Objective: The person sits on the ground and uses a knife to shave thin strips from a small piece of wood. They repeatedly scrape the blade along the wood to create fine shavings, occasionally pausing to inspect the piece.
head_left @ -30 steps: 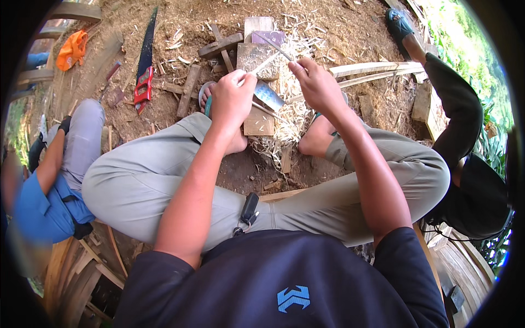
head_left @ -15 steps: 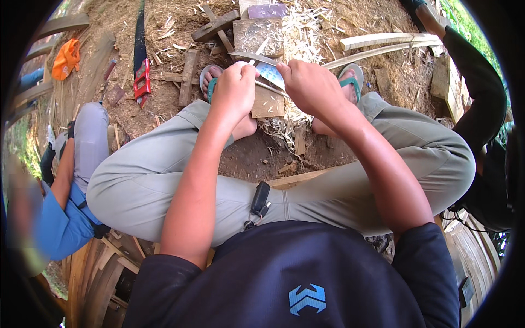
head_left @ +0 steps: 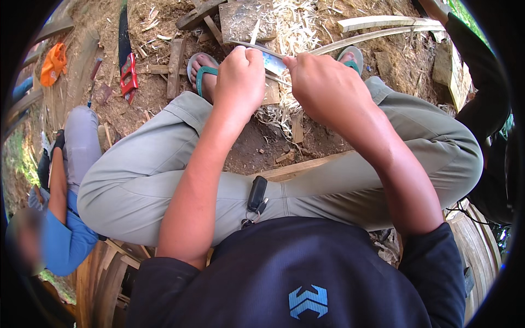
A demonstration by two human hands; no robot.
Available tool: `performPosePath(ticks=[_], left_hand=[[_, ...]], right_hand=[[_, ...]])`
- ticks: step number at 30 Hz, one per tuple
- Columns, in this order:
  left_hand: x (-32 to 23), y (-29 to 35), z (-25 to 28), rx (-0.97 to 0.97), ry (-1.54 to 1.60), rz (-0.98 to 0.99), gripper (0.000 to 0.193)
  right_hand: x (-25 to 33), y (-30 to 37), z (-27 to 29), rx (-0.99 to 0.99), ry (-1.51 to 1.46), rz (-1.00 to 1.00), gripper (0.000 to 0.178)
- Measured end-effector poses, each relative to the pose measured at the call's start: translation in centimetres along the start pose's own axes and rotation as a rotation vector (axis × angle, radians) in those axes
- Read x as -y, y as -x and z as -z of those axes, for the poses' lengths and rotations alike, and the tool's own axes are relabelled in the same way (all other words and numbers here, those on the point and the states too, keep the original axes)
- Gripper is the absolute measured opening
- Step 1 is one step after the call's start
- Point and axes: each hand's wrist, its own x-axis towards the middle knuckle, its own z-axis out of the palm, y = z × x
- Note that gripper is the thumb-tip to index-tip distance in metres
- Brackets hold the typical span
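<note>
My left hand point(head_left: 239, 76) is closed around a thin pale wooden stick point(head_left: 255, 31), whose end rises above the fist. My right hand point(head_left: 322, 82) is closed on a knife, its handle hidden in the fingers. The narrow metal blade point(head_left: 246, 46) points left, crossing just beyond my left fist. Between the hands shows a shiny blue-and-white patch point(head_left: 274, 63); whether it belongs to the blade or lies beneath cannot be told. Below both hands is a wooden board point(head_left: 271, 97), with pale wood shavings point(head_left: 295, 33) heaped beside and beyond it.
A red-handled saw point(head_left: 128, 76) lies at the left, near an orange bag point(head_left: 53, 64). Long curved wood strips point(head_left: 377, 36) stretch to the right. A person in blue point(head_left: 71, 235) sits at the left; another in dark clothes point(head_left: 476, 71) is at the right. Keys point(head_left: 257, 194) rest on my lap.
My hands have moved a little farther apart, the right one toward the right. The scene has shifted slightly up and left in view, and more of my left sandal shows.
</note>
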Motion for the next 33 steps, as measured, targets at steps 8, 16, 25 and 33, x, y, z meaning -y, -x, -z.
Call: performPosePath(ticks=[8,16,25,33], left_hand=[[-0.2,0.2,0.1,0.010,0.026,-0.001,0.044],[0.1,0.3,0.0,-0.001,0.045,-0.046,0.042],[-0.3,0.2,-0.5,0.008,0.052,-0.004,0.042],[0.2,-0.1,-0.3,-0.019,0.101,0.017,0.042]], right_hand=[[0.9,0.2,0.0,-0.009,0.075,-0.027,0.034],[1.9,-0.4,0.2,0.091,-0.042,-0.205,0.033],[-0.7,-1.8,-3.1,-0.114,-0.003,-0.052,0.038],[1.7,-0.4,0.8,0.101,-0.038,-0.133,0.036]])
